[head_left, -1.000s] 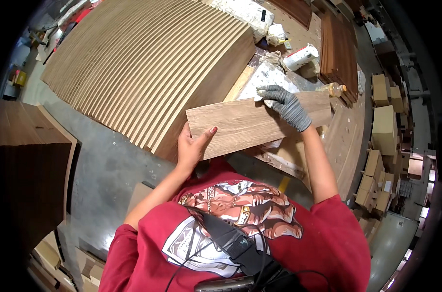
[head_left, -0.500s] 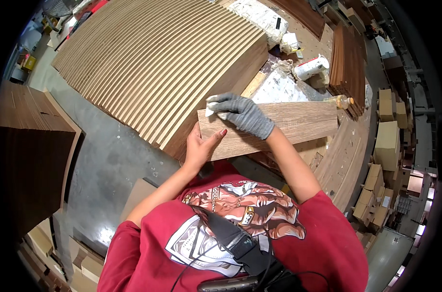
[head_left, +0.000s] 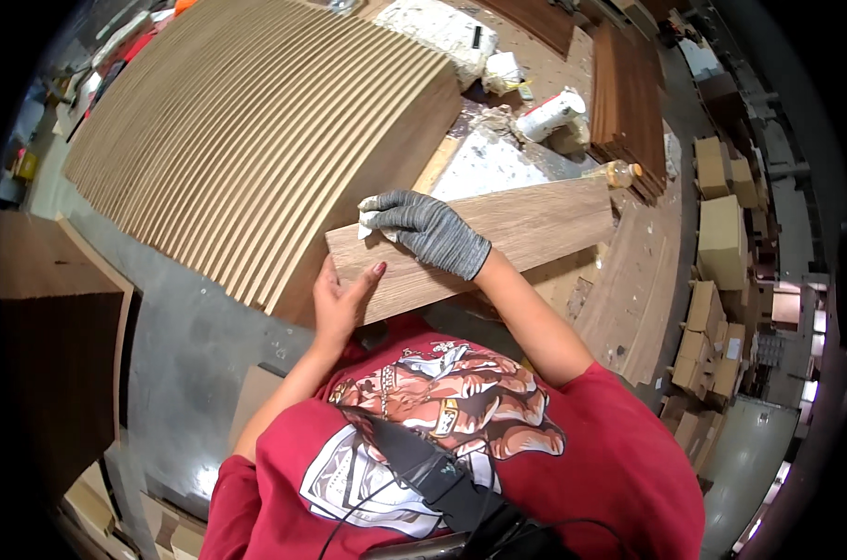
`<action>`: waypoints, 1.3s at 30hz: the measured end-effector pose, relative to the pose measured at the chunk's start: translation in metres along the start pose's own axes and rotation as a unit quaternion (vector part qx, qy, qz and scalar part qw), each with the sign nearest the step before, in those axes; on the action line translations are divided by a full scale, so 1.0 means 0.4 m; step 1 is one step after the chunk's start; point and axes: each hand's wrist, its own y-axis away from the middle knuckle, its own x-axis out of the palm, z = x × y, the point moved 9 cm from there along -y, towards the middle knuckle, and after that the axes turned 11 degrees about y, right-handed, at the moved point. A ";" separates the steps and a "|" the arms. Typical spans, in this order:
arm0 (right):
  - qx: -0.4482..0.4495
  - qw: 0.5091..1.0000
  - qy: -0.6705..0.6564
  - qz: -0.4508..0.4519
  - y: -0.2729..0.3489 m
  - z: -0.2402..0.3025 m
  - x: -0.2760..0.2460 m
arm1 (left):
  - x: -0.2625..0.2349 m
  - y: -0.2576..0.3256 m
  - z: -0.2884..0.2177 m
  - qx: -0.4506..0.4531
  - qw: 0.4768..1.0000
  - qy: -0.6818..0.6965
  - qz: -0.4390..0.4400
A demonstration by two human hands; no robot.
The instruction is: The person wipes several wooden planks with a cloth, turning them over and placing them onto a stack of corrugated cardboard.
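My bare left hand (head_left: 338,301) grips the left end of a wood-grain board (head_left: 535,217), thumb on top and fingers at its end edge. In my right hand (head_left: 433,235), which wears a grey knit glove, a small white cloth (head_left: 364,226) is pinched against the board's top face near that same end. The board slants up toward the right, its far end close to a clear bottle with an orange cap (head_left: 621,174). Just beyond my left hand stands a large stack of boards on edge (head_left: 256,149).
A white canister (head_left: 549,116) and white paint-stained sheets (head_left: 489,166) lie on the worktable behind the board. Dark brown panels (head_left: 629,112) are piled at the back right. A brown stack (head_left: 55,271) stands at left, and cardboard boxes (head_left: 722,233) line the right.
The whole view has shifted, so the surroundings sit further left. The board tilts up more at its right end. Both hands keep their hold near the board's left end.
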 end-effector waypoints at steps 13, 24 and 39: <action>0.183 0.977 0.068 -0.082 0.308 -0.249 -0.390 | -0.030 0.039 -0.019 -0.006 0.998 -0.036 -0.047; 0.318 0.913 0.195 -0.165 0.569 -0.566 -0.699 | -0.023 0.048 -0.042 -0.011 0.994 -0.083 -0.071; 0.327 0.891 0.217 -0.230 0.145 -0.644 -0.608 | -0.012 0.088 -0.112 -0.039 0.977 -0.170 -0.126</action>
